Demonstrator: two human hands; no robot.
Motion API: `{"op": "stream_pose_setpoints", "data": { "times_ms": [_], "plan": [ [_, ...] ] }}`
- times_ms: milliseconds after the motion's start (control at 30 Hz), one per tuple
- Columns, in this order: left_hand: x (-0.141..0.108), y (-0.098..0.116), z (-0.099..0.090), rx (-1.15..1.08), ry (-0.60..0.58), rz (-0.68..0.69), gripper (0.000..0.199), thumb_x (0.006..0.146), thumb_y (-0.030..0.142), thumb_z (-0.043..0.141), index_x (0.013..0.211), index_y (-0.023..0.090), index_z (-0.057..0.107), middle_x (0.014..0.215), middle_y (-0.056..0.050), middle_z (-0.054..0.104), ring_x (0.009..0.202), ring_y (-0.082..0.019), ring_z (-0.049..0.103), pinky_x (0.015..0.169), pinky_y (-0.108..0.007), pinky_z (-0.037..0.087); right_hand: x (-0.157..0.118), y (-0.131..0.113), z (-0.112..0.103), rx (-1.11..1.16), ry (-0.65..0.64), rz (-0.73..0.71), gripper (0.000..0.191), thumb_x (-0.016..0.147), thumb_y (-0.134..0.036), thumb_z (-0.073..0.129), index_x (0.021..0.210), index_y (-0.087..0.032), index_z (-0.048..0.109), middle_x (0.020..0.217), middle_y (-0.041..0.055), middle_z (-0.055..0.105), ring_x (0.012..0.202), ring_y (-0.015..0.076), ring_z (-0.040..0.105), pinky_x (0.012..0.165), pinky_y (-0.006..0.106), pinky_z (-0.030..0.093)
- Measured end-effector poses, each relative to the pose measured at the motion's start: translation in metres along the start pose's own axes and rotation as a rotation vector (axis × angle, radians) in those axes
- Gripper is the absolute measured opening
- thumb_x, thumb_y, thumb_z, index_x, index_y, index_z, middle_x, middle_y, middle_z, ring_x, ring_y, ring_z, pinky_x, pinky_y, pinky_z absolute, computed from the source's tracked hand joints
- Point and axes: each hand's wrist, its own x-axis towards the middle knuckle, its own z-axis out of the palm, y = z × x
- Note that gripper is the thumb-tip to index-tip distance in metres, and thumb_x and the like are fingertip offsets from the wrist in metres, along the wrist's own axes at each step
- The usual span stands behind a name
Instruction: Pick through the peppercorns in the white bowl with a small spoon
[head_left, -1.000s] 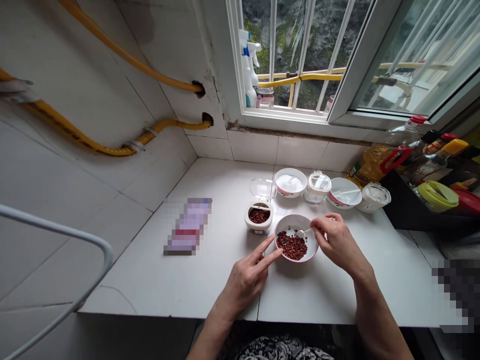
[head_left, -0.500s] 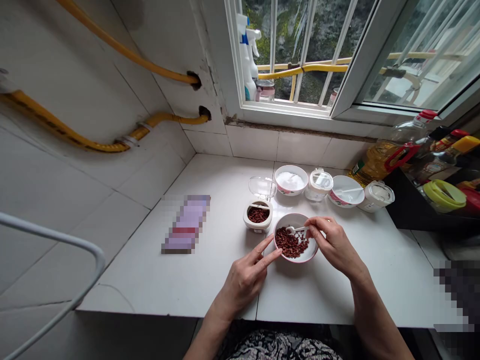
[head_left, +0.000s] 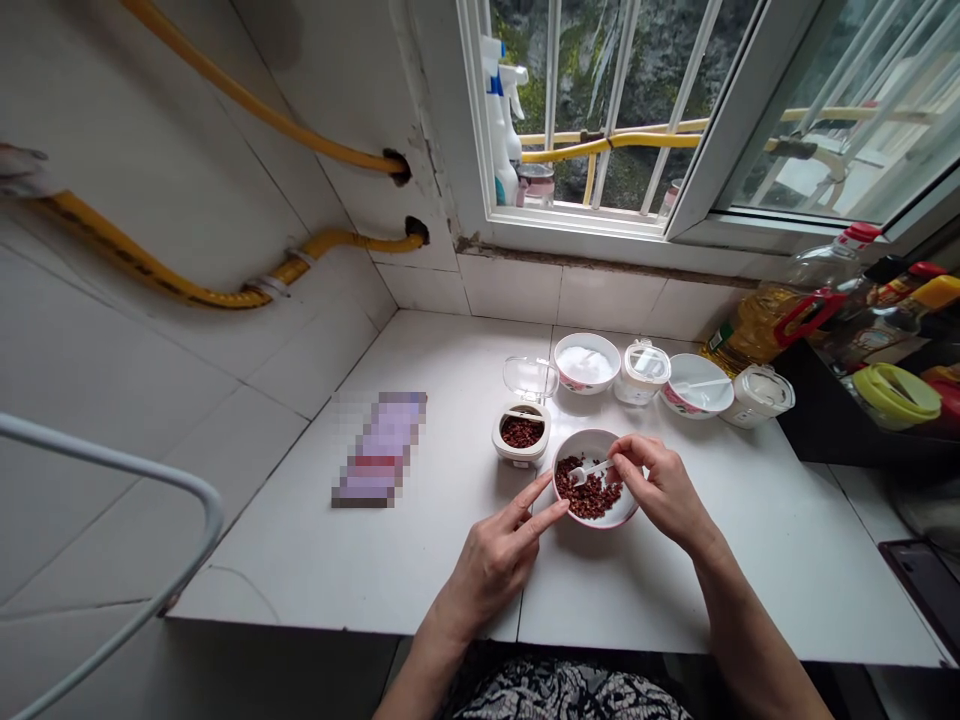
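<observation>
A white bowl (head_left: 628,512) with a pink rim holds dark red Sichuan peppercorns (head_left: 596,502). My right hand (head_left: 656,490) pinches the handle of a small white plastic spoon (head_left: 579,476), whose head rests among the peppercorns. On the bowl's left side, my left hand (head_left: 499,555) touches the rim with two outstretched fingers spread apart; its other fingers are partly hidden beneath. Just behind the left hand is a seasoning jar (head_left: 519,455), its clear lid (head_left: 530,376) flipped up, with more peppercorns inside.
Behind stand a bowl of white grains (head_left: 587,365), a lidded jar (head_left: 643,373), a bowl with a white spoon (head_left: 696,387) and another lidded jar (head_left: 759,397). Bottles, including an oil bottle (head_left: 787,290), crowd the right. A blurred purple packet (head_left: 386,450) lies left.
The spoon's head has dipped lower and slightly left into the peppercorns, with my right hand tilting along. My left hand keeps its place at the rim. The whole view has shifted slightly.
</observation>
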Motion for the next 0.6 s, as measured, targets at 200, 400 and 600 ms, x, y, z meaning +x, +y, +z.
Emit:
{"op": "stream_pose_setpoints", "data": {
  "times_ms": [200, 400, 600],
  "plan": [
    [-0.0012, -0.0009, 0.0010, -0.004, 0.000, -0.009, 0.070, 0.089, -0.006, 0.042, 0.151, 0.028, 0.047, 0.156, -0.014, 0.049, 0.105, -0.015, 0.074, 0.088, -0.027, 0.062, -0.0001, -0.0020, -0.0032, 0.183, 0.050, 0.099, 0.017, 0.090, -0.035, 0.056, 0.081, -0.023, 0.064, 0.064, 0.0023, 0.073, 0.070, 0.0224, 0.068, 0.069, 0.034, 0.051],
    [-0.0008, -0.0003, 0.0009, -0.006, 0.001, -0.015, 0.066, 0.090, -0.006, 0.042, 0.148, 0.026, 0.051, 0.155, -0.015, 0.050, 0.099, -0.013, 0.074, 0.087, -0.026, 0.062, 0.0022, 0.0005, -0.0058, 0.398, 0.056, 0.149, 0.023, 0.085, -0.044, 0.065, 0.080, -0.021, 0.064, 0.062, 0.0025, 0.072, 0.060, 0.0206, 0.067, 0.063, 0.033, 0.054],
    [0.0006, -0.0002, 0.0014, -0.030, 0.012, -0.007, 0.067, 0.089, -0.008, 0.042, 0.147, 0.025, 0.052, 0.154, -0.016, 0.050, 0.111, -0.015, 0.072, 0.090, -0.027, 0.061, 0.0081, 0.0066, -0.0055, 0.575, 0.078, 0.207, 0.027, 0.078, -0.046, 0.072, 0.079, -0.020, 0.065, 0.057, 0.0016, 0.070, 0.059, 0.0207, 0.068, 0.066, 0.034, 0.055]
  ]
}}
